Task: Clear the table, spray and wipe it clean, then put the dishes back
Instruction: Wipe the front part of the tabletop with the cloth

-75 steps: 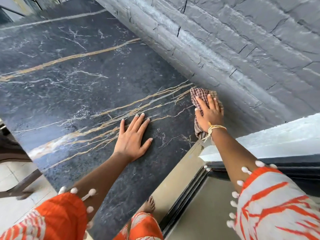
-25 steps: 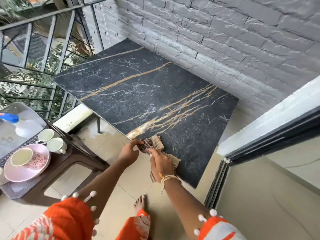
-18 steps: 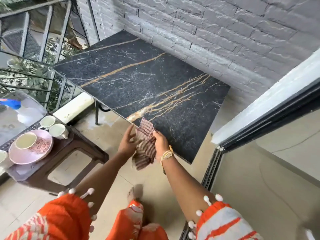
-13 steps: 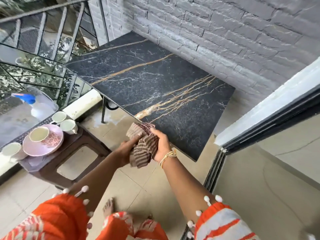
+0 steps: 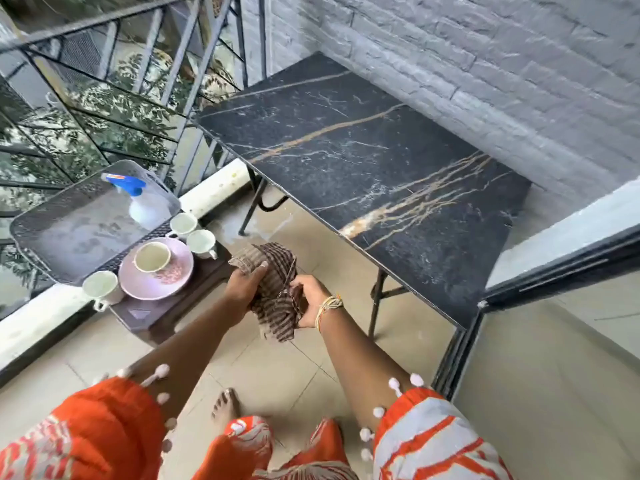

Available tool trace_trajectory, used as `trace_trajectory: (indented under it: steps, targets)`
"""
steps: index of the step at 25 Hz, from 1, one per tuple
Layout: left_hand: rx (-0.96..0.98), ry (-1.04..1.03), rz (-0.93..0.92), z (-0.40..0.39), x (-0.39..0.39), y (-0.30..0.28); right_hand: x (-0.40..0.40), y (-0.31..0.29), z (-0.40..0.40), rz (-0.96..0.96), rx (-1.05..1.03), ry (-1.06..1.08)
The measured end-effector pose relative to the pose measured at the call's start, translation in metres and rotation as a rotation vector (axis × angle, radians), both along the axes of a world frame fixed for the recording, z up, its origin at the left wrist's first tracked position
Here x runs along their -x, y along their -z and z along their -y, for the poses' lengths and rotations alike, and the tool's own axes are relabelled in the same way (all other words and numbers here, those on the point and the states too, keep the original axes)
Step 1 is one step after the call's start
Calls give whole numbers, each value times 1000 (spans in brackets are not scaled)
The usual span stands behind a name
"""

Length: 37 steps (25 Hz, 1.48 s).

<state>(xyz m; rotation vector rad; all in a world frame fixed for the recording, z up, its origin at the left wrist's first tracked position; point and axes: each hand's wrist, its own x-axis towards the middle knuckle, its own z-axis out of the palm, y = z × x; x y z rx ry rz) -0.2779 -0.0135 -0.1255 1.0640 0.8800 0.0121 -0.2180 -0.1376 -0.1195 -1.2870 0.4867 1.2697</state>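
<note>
A rectangular counter (image 5: 363, 168) of black marble-look stone, veined in white and streaked with orange-gold, stands on thin black metal legs against a grey rough-faced brick wall (image 5: 485, 64). Its top is glossy and smooth.

In front of it, over the beige floor tiles (image 5: 277, 368), both hands hold a soft, crumpled cloth (image 5: 277, 299) woven in brown and tan stripes. The left hand (image 5: 244, 289) has its grip closed round the upper bunch of the fabric, fingers curled over it. The right hand (image 5: 310, 299), with pale thread bands at the wrist, has its grip pinched on the cloth's lower folds, which hang loose below. The cloth is off the counter, held in the air between it and the low stool.

To the left a dark brown plastic stool (image 5: 166, 313) carries the dishes: a round pink plate (image 5: 156, 282) with a speckled pattern, a pale ceramic cup (image 5: 152, 257) sitting on it, two more cups (image 5: 192, 232) just behind the plate and a fourth cup (image 5: 102, 287) at its near left. Beside them a grey perforated-metal tray-like surface (image 5: 69, 223) with rounded corners holds a translucent spray bottle (image 5: 145, 202) with a blue trigger head. Black metal railing (image 5: 121, 81) runs behind, foliage beyond it. Orange and white sleeves (image 5: 433, 441) trimmed with small white pompoms frame the bottom.
</note>
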Motion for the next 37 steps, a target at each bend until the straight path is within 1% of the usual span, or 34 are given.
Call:
trace_trajectory:
  steps: [3,4,6,9,11,14,19,20,21,23,25,27,30,31,34,37]
  targets:
    - [-9,-79,-23,-49,14,-2,11,14,-60,93,120,-8]
    - [-8,-94,-29,-63,17,-4,13,20,-76,84,111,-27]
    - [-42,-65,-38,-96,23,-1,18,25,-103,54,57,-138]
    - [-45,-9,-45,-137,25,2,17,38,-141,78,116,-255]
    - [-44,-43,-80,-159,24,4,16,36,-158,57,106,-233]
    - [-33,-154,-157,-196,24,9,10,31,-180,81,119,-179]
    - [-125,-281,-276,-247,16,22,-8,26,-232,132,146,-242]
    - [-138,-302,-278,-258,12,23,-14,24,-246,145,122,-231]
    - [-123,-312,-276,-268,11,27,-16,22,-258,156,86,-229]
    - [-61,-348,-247,-288,15,30,-17,25,-288,202,83,-210]
    - [-17,-393,-235,-303,25,38,-12,28,-316,214,87,-246]
    - [33,-406,-265,-321,34,41,-9,27,-343,263,69,-277]
    - [101,-380,-298,-356,43,42,-7,23,-382,360,81,-247]
    - [116,-379,-302,-368,44,45,-7,27,-395,388,108,-266]
    - [92,-413,-279,-401,42,59,0,43,-433,434,202,-437]
    - [44,-414,-243,-434,42,74,4,70,-466,499,269,-489]
